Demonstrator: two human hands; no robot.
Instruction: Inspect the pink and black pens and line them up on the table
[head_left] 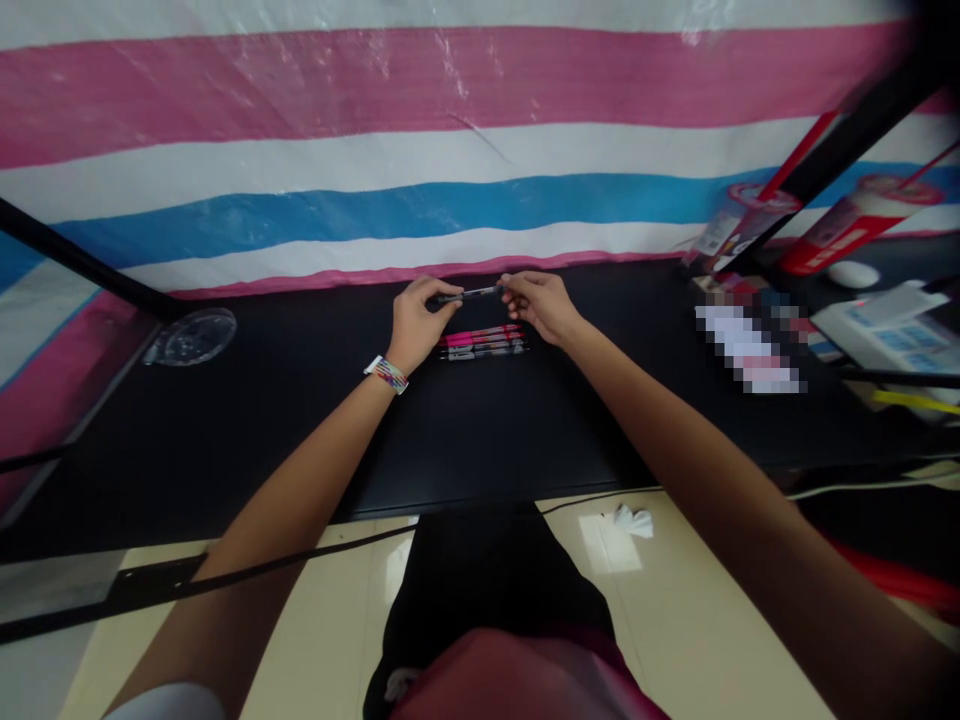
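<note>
The left hand (415,325) is closed in a pinch, thumb and fingers gripping the left end of a dark pen (480,293). The right hand (544,305) is likewise closed, with thumb and curled fingers at the right end of the same pen. The dark pen spans the gap between the hands near the middle of the far edge of the bench (300,440), roughly parallel to that edge; its height relative to the bench surface cannot be determined. A group of pens lies on the bench on the near side of the dark pen, arranged side by side in the same general direction: pink pens (484,338) toward the far edge, grey-and-dark pens (487,351) toward the near edge. The left hand partly covers their left ends; the exact count is unclear. A multicoloured wristband (387,374) encircles the left wrist. A clear plastic item (193,337) rests at the far left corner of the bench. Near the far right corner stand a clear cup (742,228) and a red-and-white cup (855,225), each fitted with a red straw. A white rounded object (853,274) is located beside the red-and-white cup. A striped sheet (375,210) hangs behind the far edge.
</note>
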